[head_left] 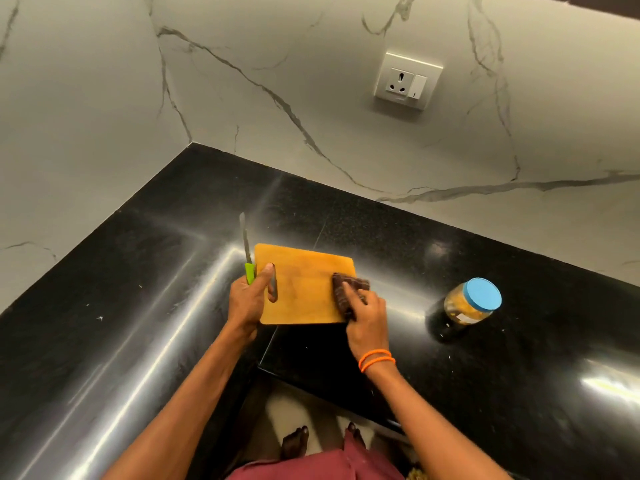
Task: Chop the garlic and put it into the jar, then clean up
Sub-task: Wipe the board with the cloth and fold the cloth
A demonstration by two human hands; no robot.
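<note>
A wooden cutting board [304, 282] is held above the inner corner of the black counter. My left hand [246, 299] grips its handle end, thumb by the slot, together with a knife [246, 252] whose green handle shows and whose blade points away from me. My right hand [367, 318] presses a dark brown cloth [348, 289] against the board's right part. The board's surface looks bare. A clear jar [471, 304] with a blue lid stands closed on the counter to the right, with yellowish pieces inside.
The glossy black L-shaped counter [381, 220] wraps around me, with marble-patterned walls behind. A white socket and switch plate [408, 80] sits on the back wall. My bare feet and the floor show below the counter edge.
</note>
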